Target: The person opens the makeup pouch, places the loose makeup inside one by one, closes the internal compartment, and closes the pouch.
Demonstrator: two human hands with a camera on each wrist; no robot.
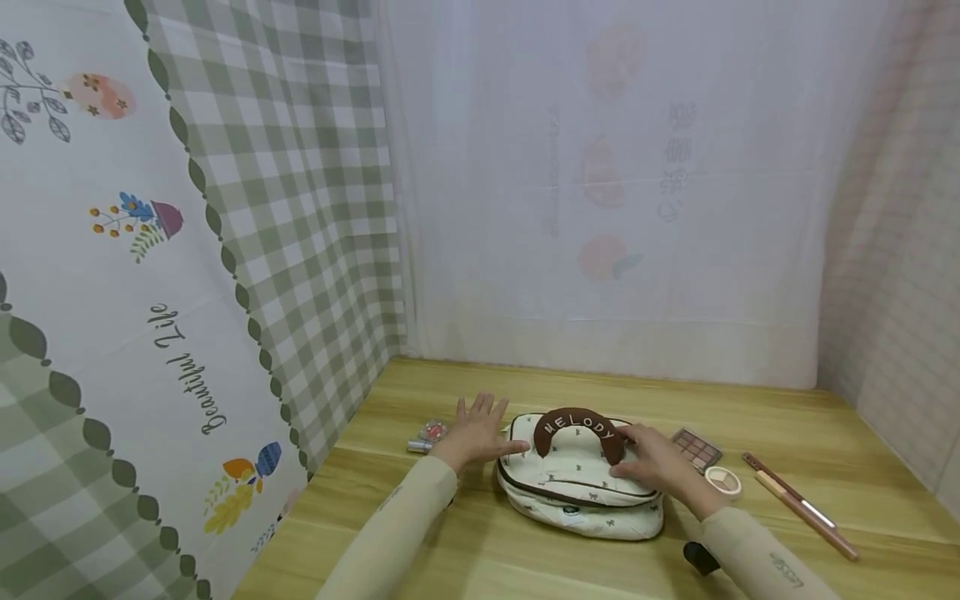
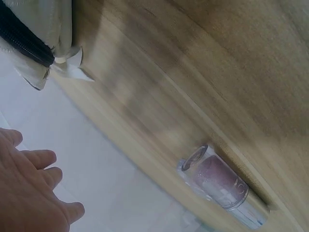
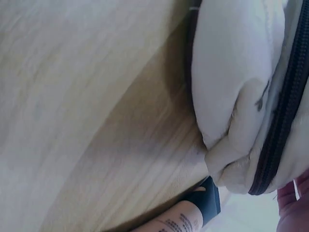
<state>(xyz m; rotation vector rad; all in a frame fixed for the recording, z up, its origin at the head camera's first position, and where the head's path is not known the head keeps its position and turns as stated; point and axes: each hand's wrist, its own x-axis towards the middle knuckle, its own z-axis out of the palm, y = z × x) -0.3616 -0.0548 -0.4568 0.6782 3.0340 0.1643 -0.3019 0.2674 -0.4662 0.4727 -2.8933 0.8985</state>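
Note:
A cream zip bag (image 1: 577, 508) with small bow prints and dark zips lies on the table between the hands. On its top, a brown curved handle (image 1: 577, 421) reads "MELODY". My left hand (image 1: 476, 435) is at the bag's left side, fingers spread and thumb reaching over its edge. My right hand (image 1: 663, 462) rests at the bag's right end, thumb and fingers apart beside the handle's end. In the right wrist view, its fingers show at the far side of the bag (image 3: 231, 72), close to the dark zip (image 3: 280, 111).
Left of the bag lies a small pinkish container (image 2: 219, 181). To the right are an eyeshadow palette (image 1: 697, 450), a round compact (image 1: 722, 481) and slim pencil-like sticks (image 1: 810, 512). A beige tube with a dark cap (image 3: 188, 215) lies near the bag; a black object (image 1: 701, 558) sits by the right forearm.

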